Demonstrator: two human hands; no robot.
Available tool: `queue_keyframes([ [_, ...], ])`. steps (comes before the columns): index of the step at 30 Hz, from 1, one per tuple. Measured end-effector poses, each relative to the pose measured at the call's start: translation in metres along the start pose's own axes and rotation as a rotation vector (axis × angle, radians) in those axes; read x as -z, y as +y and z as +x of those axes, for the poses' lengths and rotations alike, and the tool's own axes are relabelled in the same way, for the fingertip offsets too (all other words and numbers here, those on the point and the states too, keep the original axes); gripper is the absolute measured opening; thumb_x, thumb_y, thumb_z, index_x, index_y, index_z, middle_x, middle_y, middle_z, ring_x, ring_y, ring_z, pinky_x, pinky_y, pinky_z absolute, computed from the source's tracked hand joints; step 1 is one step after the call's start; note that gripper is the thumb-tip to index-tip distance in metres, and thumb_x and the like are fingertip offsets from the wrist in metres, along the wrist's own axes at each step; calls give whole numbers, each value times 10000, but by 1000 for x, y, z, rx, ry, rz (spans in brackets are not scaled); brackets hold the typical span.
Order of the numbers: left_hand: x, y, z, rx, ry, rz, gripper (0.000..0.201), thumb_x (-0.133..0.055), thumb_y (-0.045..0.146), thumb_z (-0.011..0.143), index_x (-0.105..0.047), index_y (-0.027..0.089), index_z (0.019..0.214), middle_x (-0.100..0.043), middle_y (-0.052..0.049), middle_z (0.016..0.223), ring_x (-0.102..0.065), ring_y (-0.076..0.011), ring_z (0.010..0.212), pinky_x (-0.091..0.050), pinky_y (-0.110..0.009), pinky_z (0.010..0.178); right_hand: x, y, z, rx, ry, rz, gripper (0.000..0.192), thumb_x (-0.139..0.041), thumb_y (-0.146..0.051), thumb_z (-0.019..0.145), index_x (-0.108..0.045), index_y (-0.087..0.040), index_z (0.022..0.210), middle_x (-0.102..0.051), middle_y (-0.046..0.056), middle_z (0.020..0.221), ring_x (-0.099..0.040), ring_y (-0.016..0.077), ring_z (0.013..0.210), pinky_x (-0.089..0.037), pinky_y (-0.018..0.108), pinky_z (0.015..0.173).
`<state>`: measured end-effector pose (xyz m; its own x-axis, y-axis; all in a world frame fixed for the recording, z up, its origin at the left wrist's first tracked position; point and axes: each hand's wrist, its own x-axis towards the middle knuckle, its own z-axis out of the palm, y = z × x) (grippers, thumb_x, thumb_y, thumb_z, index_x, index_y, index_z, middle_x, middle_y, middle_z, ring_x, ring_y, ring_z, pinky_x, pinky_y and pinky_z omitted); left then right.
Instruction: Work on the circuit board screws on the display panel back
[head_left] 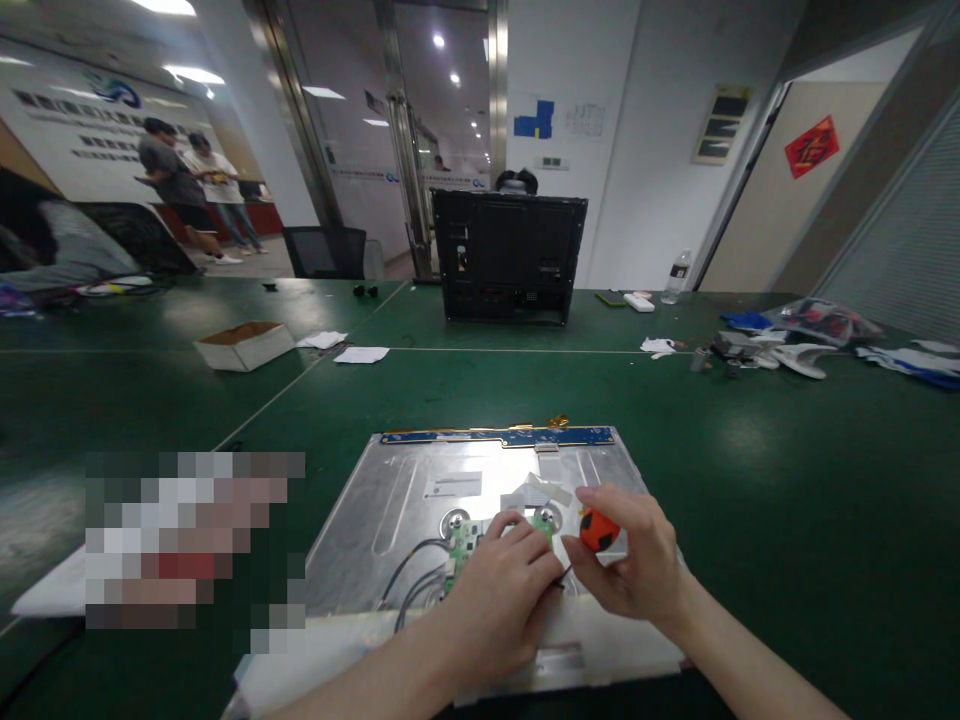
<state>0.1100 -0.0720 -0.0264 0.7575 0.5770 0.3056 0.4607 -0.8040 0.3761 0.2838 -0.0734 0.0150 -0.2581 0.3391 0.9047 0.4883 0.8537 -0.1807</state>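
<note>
Silver panel, green board, orange-handled tool

Metal is making up most of what is lying at the near edge of the green bench (pixel 750 450): a bare silver back panel (pixel 405 500) of a flat screen, face down, with a blue strip board (pixel 499 436) running along its far edge. Near the panel's near edge a small green circuit board (pixel 469 540) is sitting, with grey cables (pixel 409 580) trailing off it toward the near left.

The left hand (pixel 499 595) is resting curled on the circuit board, fingers pressing down on it and covering most of it. The right hand (pixel 637 560) is closing around a small orange-handled screwdriver (pixel 598 530), pinching the handle between thumb and fingers just beside the board.

The board is looking thin, light and fragile, so holding it by its edges would seem safest; the panel is likely stiff but flexing if lifted by one corner. The tool handle is appearing short and easy to grip.

The screwdriver's tip is hiding behind the fingers, so I cannot tell what it is touching. The panel's near edge is being cut off by both forearms, and a blurred patch is covering things at the near left. Farther back a black monitor housing (pixel 510 255) is standing upright, and a cardboard box (pixel 244 345) is lying toward the left
</note>
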Motion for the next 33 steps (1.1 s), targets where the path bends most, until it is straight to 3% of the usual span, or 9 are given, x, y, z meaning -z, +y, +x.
queue_keyframes([
  [10, 1, 0, 1, 2, -47, 56, 101, -538, 158, 864, -603, 211, 921, -655, -39, 951, -584, -218, 919, -329, -426, 973, 3, 1, -3, -24, -54, 77, 526, -457, -134, 775, -424, -155, 1300, -620, 21, 724, -607, 185, 582, -480, 295, 482],
  [22, 0, 1, 0, 6, -14, 44, 138, -530, 151, 859, -618, 220, 940, -662, -45, 972, -583, -228, 921, -340, -429, 959, -1, 1, -1, 6, 12, -14, 419, -530, -151, 865, -434, -192, 1271, -565, -44, 615, -542, 143, 475, -441, 245, 405],
  [33, 0, 0, 0, 13, -15, 67, 72, -536, 164, 862, -596, 200, 876, -653, -40, 919, -572, -223, 885, -322, -444, 969, 2, 1, -1, -3, -37, 79, 435, -446, -159, 835, -426, -145, 1270, -601, 12, 701, -584, 170, 556, -473, 283, 473],
])
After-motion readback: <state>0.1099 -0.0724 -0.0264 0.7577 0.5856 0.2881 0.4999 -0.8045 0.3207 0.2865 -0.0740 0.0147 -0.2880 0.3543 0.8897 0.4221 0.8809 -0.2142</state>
